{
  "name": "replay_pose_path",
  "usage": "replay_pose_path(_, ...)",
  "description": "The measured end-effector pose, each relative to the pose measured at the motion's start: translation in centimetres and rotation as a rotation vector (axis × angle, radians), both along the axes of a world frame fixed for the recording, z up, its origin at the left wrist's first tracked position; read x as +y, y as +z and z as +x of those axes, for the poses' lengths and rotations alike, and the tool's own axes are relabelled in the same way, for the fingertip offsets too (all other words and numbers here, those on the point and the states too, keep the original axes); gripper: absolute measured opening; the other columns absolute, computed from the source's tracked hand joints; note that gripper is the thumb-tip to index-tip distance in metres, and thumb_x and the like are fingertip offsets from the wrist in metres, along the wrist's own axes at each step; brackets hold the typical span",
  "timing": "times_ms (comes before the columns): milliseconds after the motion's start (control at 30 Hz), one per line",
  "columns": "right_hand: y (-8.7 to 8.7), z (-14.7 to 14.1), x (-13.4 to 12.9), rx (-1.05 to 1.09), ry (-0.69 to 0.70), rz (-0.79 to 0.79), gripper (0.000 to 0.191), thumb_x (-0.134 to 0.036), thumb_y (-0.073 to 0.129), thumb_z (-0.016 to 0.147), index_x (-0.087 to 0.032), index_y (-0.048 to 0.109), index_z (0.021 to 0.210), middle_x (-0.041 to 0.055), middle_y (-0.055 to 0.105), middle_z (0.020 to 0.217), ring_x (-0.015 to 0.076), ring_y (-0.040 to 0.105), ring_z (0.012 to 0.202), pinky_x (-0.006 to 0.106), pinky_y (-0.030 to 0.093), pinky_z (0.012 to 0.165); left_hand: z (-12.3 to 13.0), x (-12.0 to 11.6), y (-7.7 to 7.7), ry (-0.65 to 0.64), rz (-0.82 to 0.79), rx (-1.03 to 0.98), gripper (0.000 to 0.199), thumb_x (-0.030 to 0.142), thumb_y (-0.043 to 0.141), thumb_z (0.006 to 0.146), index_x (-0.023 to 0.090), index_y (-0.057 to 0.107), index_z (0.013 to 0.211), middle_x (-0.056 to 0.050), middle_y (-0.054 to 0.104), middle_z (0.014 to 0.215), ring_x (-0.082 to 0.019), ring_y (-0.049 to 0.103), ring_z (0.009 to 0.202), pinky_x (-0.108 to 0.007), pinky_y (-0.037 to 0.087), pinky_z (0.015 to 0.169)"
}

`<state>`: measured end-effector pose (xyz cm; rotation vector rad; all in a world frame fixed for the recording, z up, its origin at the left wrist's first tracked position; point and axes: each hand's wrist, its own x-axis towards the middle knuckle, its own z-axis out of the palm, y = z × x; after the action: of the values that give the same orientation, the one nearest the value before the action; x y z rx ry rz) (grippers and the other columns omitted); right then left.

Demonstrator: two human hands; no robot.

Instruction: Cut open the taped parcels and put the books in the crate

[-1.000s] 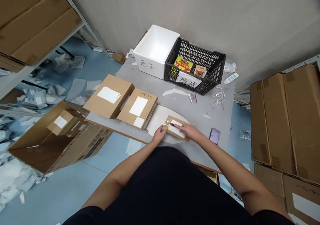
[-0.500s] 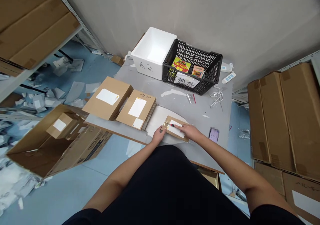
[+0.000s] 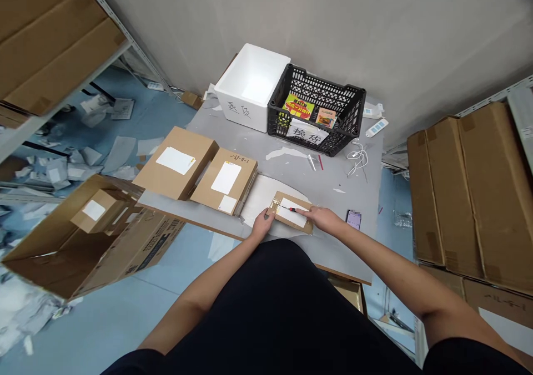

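Note:
A small flat cardboard box [image 3: 308, 228] with a white label and shiny clear tape lies near the table's front edge, on a white sheet [image 3: 255, 211]. My left hand [image 3: 263, 224] grips its left end, fingers closed at the corner. In my right hand [image 3: 322, 219] is a slim utility knife [image 3: 292, 209] with a red and black handle, its thin tip pointing left over the label and the taped end. Whether the tip has gone through the surface I cannot make out. My right fingers are wrapped round the handle.
Two larger labelled boxes, one [image 3: 177, 161] beside another [image 3: 225, 181], stand left on the table. Behind are a white foam box [image 3: 245, 114] and a black crate [image 3: 316, 139] holding colourful packs. A phone [image 3: 353, 219] and white cable [image 3: 357, 158] lie right. An open carton [image 3: 120, 264] stands on the floor.
My right hand and the knife have drawn back a little to the right across the small box. My left hand keeps its grip at the left end. The whole view has shifted slightly.

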<state>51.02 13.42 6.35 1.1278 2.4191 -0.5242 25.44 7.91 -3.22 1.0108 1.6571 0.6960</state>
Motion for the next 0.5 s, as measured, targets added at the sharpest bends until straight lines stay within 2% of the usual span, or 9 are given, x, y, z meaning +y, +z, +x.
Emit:
replay_pose_path(300, -0.1, 0.9, -0.5, 0.034, -0.034, -0.012, 0.061, -0.018, 0.044, 0.094, -0.041, 0.03, 0.149, 0.0062, 0.064, 0.101, 0.0184, 0.062, 0.085, 0.024, 0.04, 0.069, 0.1, 0.0, -0.1, -0.005, -0.001, 0.014, 0.047, 0.049, 0.054, 0.084, 0.017, 0.064, 0.117, -0.011, 0.067, 0.12, -0.029, 0.058, 0.117, -0.038, 0.042, 0.1)
replay_pose_path(500, 1.0, 2.0, -1.2, 0.052, -0.035, 0.007, 0.058, -0.018, 0.038, 0.096, -0.043, 0.03, 0.148, 0.0045, 0.064, 0.104, 0.0176, 0.062, 0.087, 0.025, 0.041, 0.07, 0.0, -0.1, -0.2, 0.0, 0.004, 0.009, 0.048, 0.05, 0.054, 0.083, 0.017, 0.064, 0.117, -0.011, 0.066, 0.122, -0.028, 0.056, 0.119, -0.037, 0.041, 0.101)
